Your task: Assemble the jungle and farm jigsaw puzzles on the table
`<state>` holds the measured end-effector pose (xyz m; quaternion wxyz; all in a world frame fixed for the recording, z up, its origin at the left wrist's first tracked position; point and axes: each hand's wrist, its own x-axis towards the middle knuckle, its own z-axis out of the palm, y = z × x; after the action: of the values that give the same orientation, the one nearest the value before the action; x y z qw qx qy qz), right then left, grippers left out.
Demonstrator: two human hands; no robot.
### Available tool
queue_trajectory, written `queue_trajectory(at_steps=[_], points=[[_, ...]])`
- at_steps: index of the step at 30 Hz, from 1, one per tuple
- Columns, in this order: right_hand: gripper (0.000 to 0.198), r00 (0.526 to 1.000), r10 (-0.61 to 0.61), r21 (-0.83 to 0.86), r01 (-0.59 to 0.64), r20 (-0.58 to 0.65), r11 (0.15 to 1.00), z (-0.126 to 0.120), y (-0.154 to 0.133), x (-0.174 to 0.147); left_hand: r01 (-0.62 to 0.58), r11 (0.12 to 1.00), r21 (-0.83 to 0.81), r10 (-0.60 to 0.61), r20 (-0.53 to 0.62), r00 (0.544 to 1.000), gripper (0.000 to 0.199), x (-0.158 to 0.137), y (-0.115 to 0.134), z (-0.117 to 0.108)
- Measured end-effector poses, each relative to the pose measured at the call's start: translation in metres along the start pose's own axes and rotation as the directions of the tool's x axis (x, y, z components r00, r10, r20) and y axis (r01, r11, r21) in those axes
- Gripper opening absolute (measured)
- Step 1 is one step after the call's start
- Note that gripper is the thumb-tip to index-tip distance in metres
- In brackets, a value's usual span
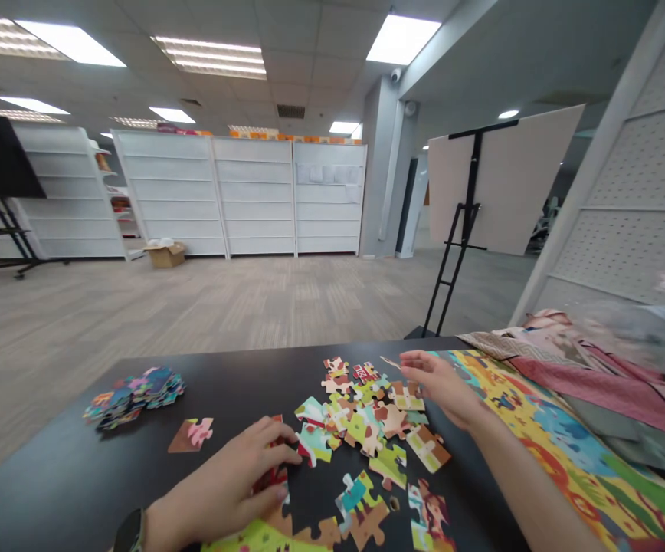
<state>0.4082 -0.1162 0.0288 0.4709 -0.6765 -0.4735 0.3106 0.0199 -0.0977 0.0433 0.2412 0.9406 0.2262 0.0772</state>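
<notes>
My left hand (246,475) rests on the table with its fingers apart, over a partly hidden red puzzle piece (269,479) beside the joined green and brown puzzle section (263,534). My right hand (441,387) pinches a puzzle piece (390,362), seen almost edge-on, above the far side of the loose heap. Between the hands lies that heap of loose puzzle pieces (361,418), green, brown and cream. Nearer to me are a blue and brown cluster of pieces (361,506) and a red-brown piece group (429,514).
A second pile of puzzle pieces (137,391) sits at the table's left, near a brown and pink piece (191,435). A colourful picture sheet (539,437) lies under my right forearm. Pink cloth (585,383) is heaped at the right edge. An easel (464,222) stands beyond the dark table (223,376).
</notes>
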Motion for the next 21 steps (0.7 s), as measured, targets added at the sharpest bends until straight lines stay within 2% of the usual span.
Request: queue_trajectory(at_steps=[4,8,11,15,18,21], points=[[0.037,0.997,-0.060,-0.172,0.052,-0.044,0.984,-0.006,0.004,0.005,0.010,1.000,0.004,-0.011,0.008,1.000,0.037,0.000,-0.001,0.001],[0.032,0.991,-0.121,-0.412,0.089,-0.052,0.907,-0.007,0.007,0.007,0.009,1.000,0.009,-0.009,0.006,1.000,0.037,0.000,-0.001,0.000],[0.038,0.989,-0.147,-0.553,0.132,0.017,0.823,0.006,0.005,0.000,0.009,1.000,0.010,-0.009,0.006,1.000,0.037,0.000,0.000,0.000],[0.051,0.971,-0.160,-0.636,0.236,0.176,0.734,0.035,0.000,-0.012,0.008,1.000,0.021,-0.008,0.003,1.000,0.037,0.000,0.000,0.000],[0.047,0.962,-0.142,-0.677,0.264,0.231,0.687,0.043,-0.003,-0.015,0.016,1.000,0.024,-0.016,0.009,1.000,0.037,0.000,0.001,-0.001],[0.034,0.970,-0.127,-0.722,0.238,0.206,0.649,0.033,-0.002,-0.011,0.011,1.000,0.014,-0.011,0.001,1.000,0.036,-0.001,0.001,-0.001]])
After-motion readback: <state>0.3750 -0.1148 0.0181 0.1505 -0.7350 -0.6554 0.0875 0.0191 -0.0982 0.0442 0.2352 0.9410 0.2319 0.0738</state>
